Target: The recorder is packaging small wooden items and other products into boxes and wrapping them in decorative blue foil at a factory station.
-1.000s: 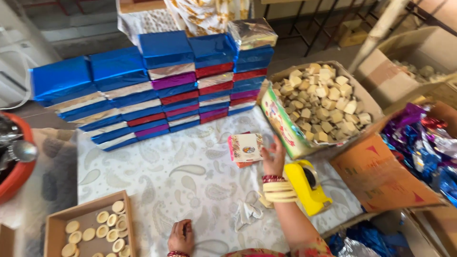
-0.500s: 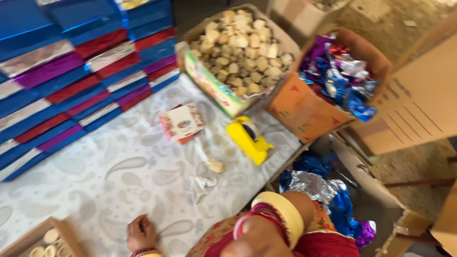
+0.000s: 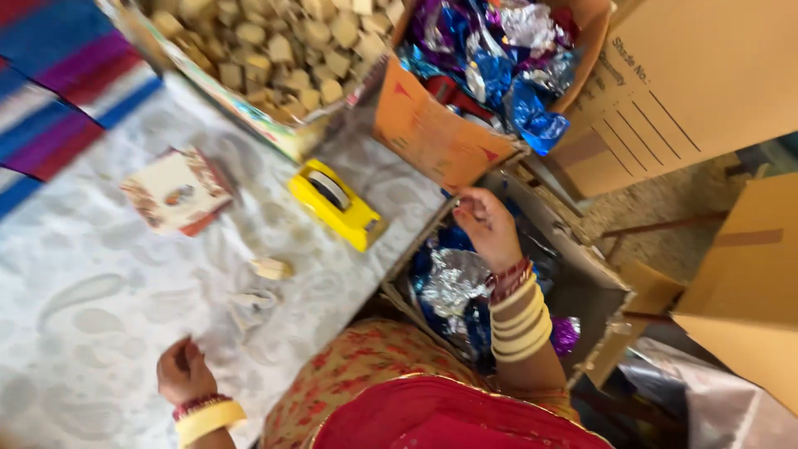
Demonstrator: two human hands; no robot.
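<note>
My right hand (image 3: pixel 486 226) reaches into a low cardboard box (image 3: pixel 582 274) beside the table, its fingers curled just above shiny blue and silver foil wrappers (image 3: pixel 453 278); I cannot tell whether it grips one. My left hand (image 3: pixel 183 370) rests loosely curled on the patterned white tablecloth (image 3: pixel 100 316), holding nothing. Both wrists wear cream and red bangles. A yellow tape dispenser (image 3: pixel 337 204) lies on the cloth between the hands, with a small pale sweet (image 3: pixel 270 268) and a clear wrapper scrap (image 3: pixel 249 303) nearer me.
A small printed box (image 3: pixel 179 191) lies on the cloth. Behind it are a carton of pale round sweets (image 3: pixel 274 50), an orange box of foil wrappers (image 3: pixel 432 133), and stacked blue, red and purple boxes (image 3: pixel 58 100). Plain cartons (image 3: pixel 682 83) stand at right.
The view has swung right and closer. My right hand went from the small printed box on the table down into the low box of foil wrappers; my left hand stayed on the cloth.
</note>
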